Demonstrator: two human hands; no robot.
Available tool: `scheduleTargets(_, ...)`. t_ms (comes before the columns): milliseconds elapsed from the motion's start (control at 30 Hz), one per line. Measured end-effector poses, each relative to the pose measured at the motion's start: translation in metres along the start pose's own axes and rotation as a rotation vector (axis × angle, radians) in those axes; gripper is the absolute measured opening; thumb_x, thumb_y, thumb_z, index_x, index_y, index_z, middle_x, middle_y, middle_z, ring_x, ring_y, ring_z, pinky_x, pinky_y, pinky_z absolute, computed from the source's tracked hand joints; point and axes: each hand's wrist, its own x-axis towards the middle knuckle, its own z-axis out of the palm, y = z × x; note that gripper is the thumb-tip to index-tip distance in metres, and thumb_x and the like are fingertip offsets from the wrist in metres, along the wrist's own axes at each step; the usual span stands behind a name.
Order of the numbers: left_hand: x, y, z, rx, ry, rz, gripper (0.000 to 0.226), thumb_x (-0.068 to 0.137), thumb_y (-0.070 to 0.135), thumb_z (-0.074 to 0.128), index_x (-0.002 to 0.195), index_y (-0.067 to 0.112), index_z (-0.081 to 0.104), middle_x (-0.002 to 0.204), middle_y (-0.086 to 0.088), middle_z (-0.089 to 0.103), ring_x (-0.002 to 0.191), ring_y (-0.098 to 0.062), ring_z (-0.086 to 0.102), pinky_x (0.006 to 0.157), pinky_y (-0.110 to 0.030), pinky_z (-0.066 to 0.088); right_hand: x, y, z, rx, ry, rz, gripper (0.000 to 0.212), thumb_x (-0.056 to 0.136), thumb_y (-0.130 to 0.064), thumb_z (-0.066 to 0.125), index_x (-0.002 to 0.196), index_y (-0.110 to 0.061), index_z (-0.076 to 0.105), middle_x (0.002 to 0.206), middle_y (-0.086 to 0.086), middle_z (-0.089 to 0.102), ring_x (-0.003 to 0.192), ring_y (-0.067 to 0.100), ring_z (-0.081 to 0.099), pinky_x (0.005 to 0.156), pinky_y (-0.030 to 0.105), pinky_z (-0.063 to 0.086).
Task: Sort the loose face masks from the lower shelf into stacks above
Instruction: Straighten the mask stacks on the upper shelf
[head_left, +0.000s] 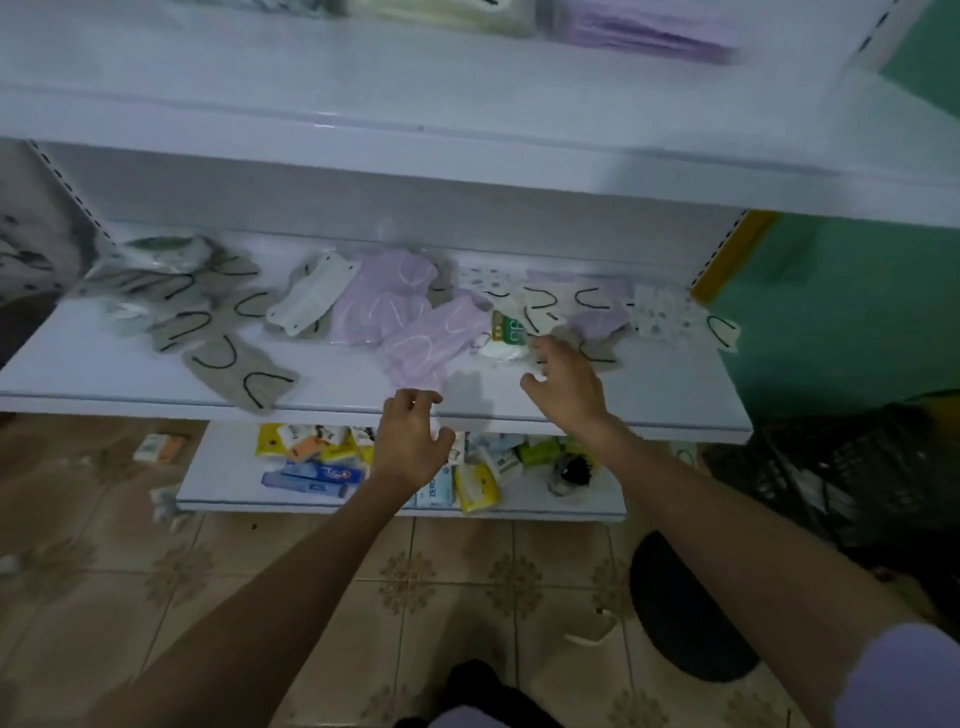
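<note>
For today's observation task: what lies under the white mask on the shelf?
Edges of a grey mask show around the white mask; the rest of it, and anything else beneath, is covered.

A bottom shelf (363, 506) of a white store rack holds a jumble of small packets, among them a yellow packet (475, 486) at its front edge, a long blue box (311, 480) lying flat to the left, and a dark round object (569, 470), too blurred to identify, to the right. A small orange-and-white box (158, 448) lies on the brown patterned floor tiles (415, 582) left of the rack. A green wall (841, 312) stands behind to the right, with a black mesh basket (841, 467) before it and a dark oval object (685, 613) on the tiles nearby. A yellow strip (732, 254) runs along the rack's right upright.
</note>
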Motion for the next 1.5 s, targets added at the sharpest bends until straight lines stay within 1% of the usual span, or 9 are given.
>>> scheduleTargets(367,0.028,-0.082,0.001,0.027,0.013,-0.237,0.051,0.07,0.021,0.056,0.112,-0.007,0.06,0.102,-0.033,0.058,0.092,-0.051,0.056,0.079,-0.052,0.047,0.076,-0.006,0.078,-0.028,-0.353,0.028,0.053,0.093,-0.023,0.052,0.143,-0.016,0.036,0.139,0.011,0.048,0.127,0.028,0.045,0.102,0.038,0.04)
scheduleTargets(533,0.069,-0.112,-0.01,0.008,-0.051,-0.272,0.053,0.084,0.024,0.058,0.132,0.007,0.048,0.124,-0.024,0.053,0.114,-0.041,0.046,0.097,-0.04,0.034,0.107,-0.016,0.123,-0.078,-0.544,0.059,0.054,0.096,-0.033,0.046,0.146,-0.019,0.031,0.149,0.008,0.038,0.135,0.026,0.037,0.11,0.035,0.033)
scheduleTargets(700,0.103,-0.145,-0.011,-0.029,-0.252,-0.164,0.069,0.072,0.043,0.041,0.139,0.026,0.04,0.131,-0.018,0.049,0.121,-0.031,0.043,0.098,-0.028,0.03,0.136,-0.026,0.155,0.043,-0.353,0.19,0.05,0.098,-0.027,0.043,0.146,-0.018,0.03,0.148,0.007,0.038,0.133,0.027,0.039,0.104,0.031,0.033)
scheduleTargets(833,0.119,-0.164,-0.013,-0.105,-0.29,-0.158,0.058,0.089,0.025,0.057,0.142,0.024,0.034,0.127,-0.019,0.05,0.116,-0.031,0.048,0.097,-0.03,0.036,0.146,-0.031,0.166,-0.064,-0.364,0.203,0.054,0.097,-0.025,0.043,0.147,-0.02,0.026,0.152,0.006,0.031,0.133,0.029,0.038,0.102,0.032,0.036)
scheduleTargets(1000,0.121,-0.183,-0.013,-0.131,-0.318,-0.2,0.057,0.088,0.012,0.055,0.141,0.02,0.036,0.126,-0.02,0.049,0.114,-0.031,0.049,0.097,-0.033,0.04,0.133,-0.04,0.182,-0.068,-0.428,0.088,0.044,0.091,-0.022,0.052,0.135,-0.019,0.047,0.137,0.01,0.048,0.122,0.03,0.046,0.099,0.038,0.043)
scheduleTargets(1133,0.115,-0.181,-0.014,-0.154,-0.349,-0.243,0.066,0.077,0.033,0.051,0.139,0.014,0.038,0.129,-0.018,0.05,0.116,-0.03,0.049,0.097,-0.029,0.038,0.127,-0.039,0.177,-0.07,-0.437,0.045,0.034,0.087,-0.02,0.057,0.121,-0.016,0.062,0.125,0.015,0.051,0.113,0.034,0.052,0.095,0.04,0.046)
scheduleTargets(1233,0.116,-0.172,-0.009,-0.173,-0.38,-0.242,0.062,0.082,0.027,0.057,0.139,0.011,0.038,0.132,-0.017,0.049,0.118,-0.03,0.048,0.099,-0.03,0.038,0.128,-0.038,0.176,-0.039,-0.394,0.055,0.036,0.083,-0.014,0.06,0.118,-0.018,0.065,0.128,0.017,0.05,0.115,0.036,0.051,0.097,0.04,0.046)
scheduleTargets(1400,0.128,-0.165,0.005,-0.211,-0.35,-0.205,0.062,0.083,0.023,0.062,0.139,0.012,0.038,0.133,-0.015,0.048,0.119,-0.028,0.047,0.099,-0.029,0.036,0.14,-0.043,0.184,0.1,-0.279,0.162,0.042,0.086,-0.009,0.052,0.127,-0.016,0.058,0.132,0.017,0.048,0.113,0.032,0.052,0.093,0.032,0.046)
scheduleTargets(1500,0.133,-0.159,0.01,-0.292,-0.362,-0.225,0.055,0.084,0.015,0.063,0.135,0.013,0.043,0.127,-0.011,0.054,0.106,-0.02,0.054,0.091,-0.022,0.038,0.144,-0.05,0.182,0.269,-0.18,0.326,0.053,0.089,-0.01,0.051,0.141,-0.016,0.038,0.135,0.015,0.049,0.118,0.031,0.05,0.092,0.032,0.042)
